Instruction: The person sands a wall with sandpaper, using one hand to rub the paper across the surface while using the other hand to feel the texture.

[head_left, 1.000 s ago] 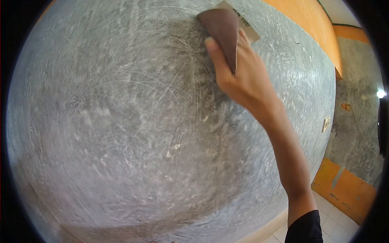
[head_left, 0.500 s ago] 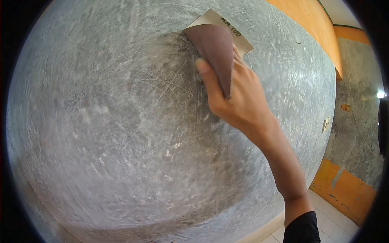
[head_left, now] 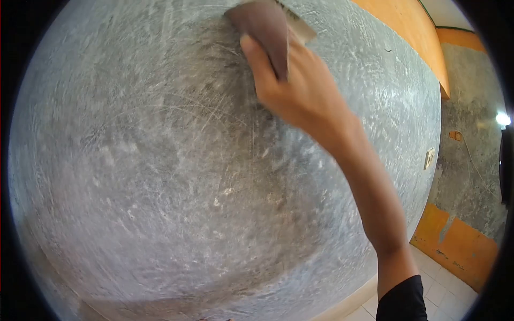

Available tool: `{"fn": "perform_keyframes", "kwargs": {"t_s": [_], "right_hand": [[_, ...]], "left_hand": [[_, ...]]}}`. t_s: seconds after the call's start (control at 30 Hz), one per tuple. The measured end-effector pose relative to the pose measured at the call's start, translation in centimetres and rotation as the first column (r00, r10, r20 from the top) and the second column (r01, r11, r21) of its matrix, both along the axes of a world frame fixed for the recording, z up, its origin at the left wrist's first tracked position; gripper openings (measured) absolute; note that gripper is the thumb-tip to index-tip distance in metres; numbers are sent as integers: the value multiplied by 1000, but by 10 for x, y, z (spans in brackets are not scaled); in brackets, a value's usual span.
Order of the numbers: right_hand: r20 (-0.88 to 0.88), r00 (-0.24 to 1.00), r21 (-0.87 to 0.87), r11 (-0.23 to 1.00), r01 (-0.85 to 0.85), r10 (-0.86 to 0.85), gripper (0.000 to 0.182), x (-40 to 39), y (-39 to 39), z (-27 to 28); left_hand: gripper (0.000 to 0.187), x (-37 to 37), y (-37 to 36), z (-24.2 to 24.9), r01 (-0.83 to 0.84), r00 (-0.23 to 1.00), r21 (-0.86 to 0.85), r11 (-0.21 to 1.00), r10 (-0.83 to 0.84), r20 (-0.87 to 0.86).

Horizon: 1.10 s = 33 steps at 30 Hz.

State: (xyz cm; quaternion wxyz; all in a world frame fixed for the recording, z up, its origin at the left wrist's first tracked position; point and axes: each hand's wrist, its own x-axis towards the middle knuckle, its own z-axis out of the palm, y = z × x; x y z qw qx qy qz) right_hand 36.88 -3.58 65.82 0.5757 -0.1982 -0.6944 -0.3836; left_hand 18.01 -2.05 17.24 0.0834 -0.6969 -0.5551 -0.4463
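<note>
My right hand (head_left: 300, 85) reaches up to the grey wall (head_left: 176, 176) and holds a sheet of sandpaper (head_left: 265, 29) against it. The brown face of the sheet curls over between thumb and fingers, while its pale printed back shows behind, smeared by motion. The fingertips are hidden by the sheet. Scratches and lighter spots mark the wall below the hand. My left hand is not in view.
An orange band (head_left: 412, 32) runs along the wall's upper right. A wall socket (head_left: 429, 159) sits near the right edge. Beyond are a second grey and orange wall (head_left: 471, 150), a bright light (head_left: 503, 119) and white floor tiles (head_left: 444, 283).
My right hand has moved up and to the left along the wall with the sandpaper. Part of the sheet now reaches the top edge of the view.
</note>
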Motion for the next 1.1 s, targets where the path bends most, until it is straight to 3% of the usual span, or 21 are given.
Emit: {"fn": "perform_keyframes", "kwargs": {"t_s": [0.03, 0.13, 0.23, 0.33, 0.37, 0.47, 0.57, 0.67, 0.77, 0.83, 0.9, 1.0, 1.1], "right_hand": [[-24, 998, 83, 995, 62, -60, 35, 1, 3, 15], [33, 998, -165, 985, -55, 61, 42, 0, -21, 38], [88, 981, 349, 928, 131, -171, 35, -3, 14, 4], [98, 995, 205, 978, -37, 17, 35, 2, 16, 17], [31, 997, 41, 996, -78, 77, 37, 3, 15, 31], [51, 995, -18, 996, -89, 90, 39, -9, -8, 67], [-82, 995, -209, 977, 45, -63, 44, -23, -17, 54], [83, 995, -2, 998, 56, -56, 42, -23, -1, 19], [55, 994, -22, 996, -88, 89, 47, -17, 11, 29], [158, 983, 122, 986, -110, 90, 41, -17, 6, 54], [156, 980, 15, 992, -125, 122, 41, -23, -2, 79], [0, 999, -253, 967, -40, 42, 42, -27, -19, 70], [127, 987, -214, 975, -67, 95, 43, -16, -13, 41]], "left_hand": [[107, 1, 0, -1, 3, 1000, -2, 1000, -3, -2], [107, 1, -2, 0, 5, 1000, -2, 1000, -5, -2], [107, 0, -3, -1, 1, 1000, -5, 1000, -1, -5], [107, -2, -4, -3, -7, 1000, -2, 1000, 7, 10], [108, -2, -4, -3, -9, 1000, -3, 1000, 9, 11], [108, 0, -9, -5, -9, 1000, -9, 1000, 9, 7], [108, -2, -10, -5, -14, 1000, -5, 1000, 14, 8], [108, -7, -12, -8, -32, 999, -5, 999, 32, 14], [108, -12, -14, -19, -58, 998, -7, 998, 58, 29], [108, -18, -19, -30, -90, 995, -19, 996, 91, 29], [108, -24, -24, -39, -129, 991, -40, 991, 130, 29], [108, -35, -30, -54, -175, 984, -72, 982, 178, 29], [108, -47, -38, -68, -211, 976, -102, 972, 215, 29]]}}
